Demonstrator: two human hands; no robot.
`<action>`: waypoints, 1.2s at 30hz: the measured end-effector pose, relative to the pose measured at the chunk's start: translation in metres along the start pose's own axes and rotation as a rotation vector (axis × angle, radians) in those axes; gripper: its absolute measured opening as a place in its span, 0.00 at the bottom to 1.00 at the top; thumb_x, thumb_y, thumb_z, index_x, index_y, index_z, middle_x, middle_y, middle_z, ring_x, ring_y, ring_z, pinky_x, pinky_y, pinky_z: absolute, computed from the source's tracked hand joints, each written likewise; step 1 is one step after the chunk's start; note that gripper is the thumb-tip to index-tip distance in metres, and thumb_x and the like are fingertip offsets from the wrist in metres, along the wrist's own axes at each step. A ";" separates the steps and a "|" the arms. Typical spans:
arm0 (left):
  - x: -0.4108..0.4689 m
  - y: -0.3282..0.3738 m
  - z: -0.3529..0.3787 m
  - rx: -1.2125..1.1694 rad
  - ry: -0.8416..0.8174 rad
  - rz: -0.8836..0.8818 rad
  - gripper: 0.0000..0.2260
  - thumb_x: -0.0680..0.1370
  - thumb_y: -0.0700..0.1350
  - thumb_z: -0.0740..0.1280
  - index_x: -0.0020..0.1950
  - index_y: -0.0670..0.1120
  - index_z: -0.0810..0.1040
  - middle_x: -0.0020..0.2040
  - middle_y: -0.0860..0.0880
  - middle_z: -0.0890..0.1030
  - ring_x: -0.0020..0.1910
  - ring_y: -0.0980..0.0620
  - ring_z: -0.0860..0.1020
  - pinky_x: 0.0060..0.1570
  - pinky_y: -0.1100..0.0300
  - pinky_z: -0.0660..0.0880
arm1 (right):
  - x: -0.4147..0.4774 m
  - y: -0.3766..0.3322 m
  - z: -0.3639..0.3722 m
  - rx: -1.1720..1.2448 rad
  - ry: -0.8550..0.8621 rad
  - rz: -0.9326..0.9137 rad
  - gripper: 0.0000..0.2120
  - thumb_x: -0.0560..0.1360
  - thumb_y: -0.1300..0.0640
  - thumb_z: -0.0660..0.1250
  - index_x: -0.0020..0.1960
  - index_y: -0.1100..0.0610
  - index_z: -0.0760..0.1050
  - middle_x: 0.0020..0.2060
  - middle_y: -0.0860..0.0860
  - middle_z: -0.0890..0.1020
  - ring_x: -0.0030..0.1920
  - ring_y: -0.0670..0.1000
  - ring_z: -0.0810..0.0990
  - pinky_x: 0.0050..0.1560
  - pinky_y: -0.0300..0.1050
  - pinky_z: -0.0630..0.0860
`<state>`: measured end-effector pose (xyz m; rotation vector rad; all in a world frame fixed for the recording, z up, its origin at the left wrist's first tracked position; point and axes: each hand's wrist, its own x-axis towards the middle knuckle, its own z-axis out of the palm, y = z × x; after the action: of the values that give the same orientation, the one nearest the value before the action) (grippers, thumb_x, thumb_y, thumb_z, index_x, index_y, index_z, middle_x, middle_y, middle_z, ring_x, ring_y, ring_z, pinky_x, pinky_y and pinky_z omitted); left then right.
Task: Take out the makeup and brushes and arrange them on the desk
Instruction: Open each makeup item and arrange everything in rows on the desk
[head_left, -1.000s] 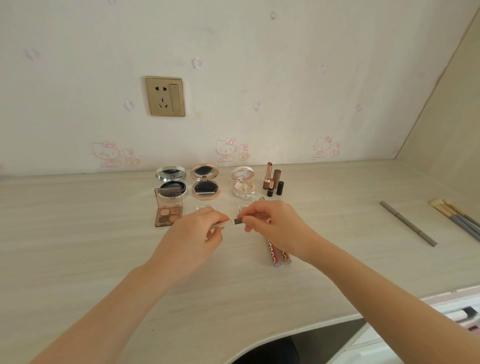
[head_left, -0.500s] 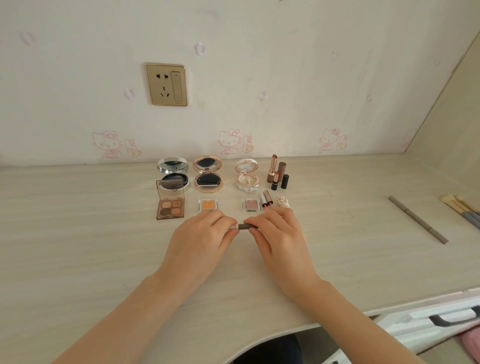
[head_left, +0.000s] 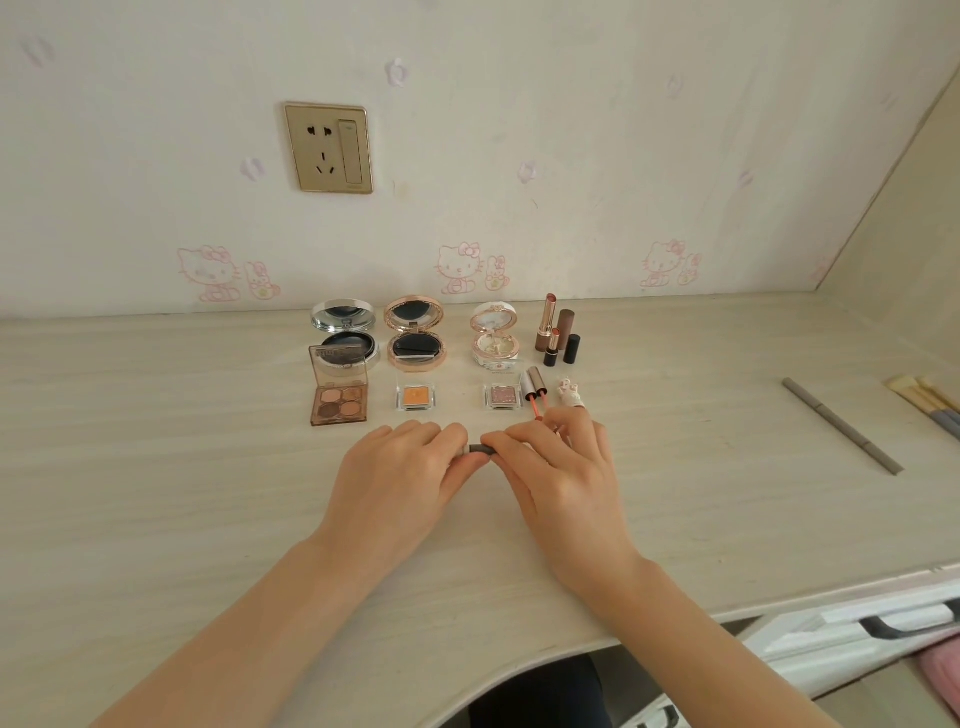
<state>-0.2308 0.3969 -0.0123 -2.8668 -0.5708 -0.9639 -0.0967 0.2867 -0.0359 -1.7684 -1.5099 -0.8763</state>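
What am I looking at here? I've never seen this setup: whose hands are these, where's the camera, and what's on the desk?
No machine here: a person works bare-handed, filmed by a camera worn on their head, looking forward and down. The left hand and right hand pinch a small grey tube between them at the desk. Behind lie three open compacts, an eyeshadow palette, two single eyeshadows and upright lipsticks. At right lie a grey pencil and brushes.
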 end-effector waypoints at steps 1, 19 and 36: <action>0.000 0.000 0.000 0.002 -0.003 -0.003 0.16 0.77 0.56 0.61 0.36 0.46 0.75 0.27 0.52 0.74 0.26 0.48 0.73 0.25 0.57 0.67 | 0.000 0.000 0.000 -0.008 0.003 -0.008 0.06 0.74 0.59 0.72 0.50 0.53 0.82 0.44 0.45 0.82 0.45 0.56 0.76 0.44 0.50 0.70; -0.007 -0.007 0.006 0.037 -0.121 -0.053 0.23 0.76 0.67 0.42 0.37 0.51 0.62 0.26 0.50 0.76 0.26 0.45 0.76 0.24 0.59 0.62 | -0.001 -0.002 -0.006 -0.029 -0.029 -0.086 0.08 0.75 0.62 0.69 0.52 0.54 0.83 0.45 0.46 0.83 0.47 0.54 0.73 0.43 0.52 0.71; -0.006 -0.012 0.003 0.052 -0.105 -0.059 0.22 0.73 0.72 0.50 0.34 0.54 0.60 0.23 0.57 0.64 0.21 0.53 0.64 0.23 0.64 0.59 | -0.003 0.000 -0.004 -0.016 -0.005 -0.063 0.10 0.71 0.63 0.74 0.51 0.55 0.83 0.44 0.48 0.83 0.46 0.56 0.77 0.43 0.51 0.72</action>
<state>-0.2374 0.4063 -0.0186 -2.8828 -0.6813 -0.7977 -0.0971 0.2818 -0.0361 -1.7441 -1.5740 -0.9181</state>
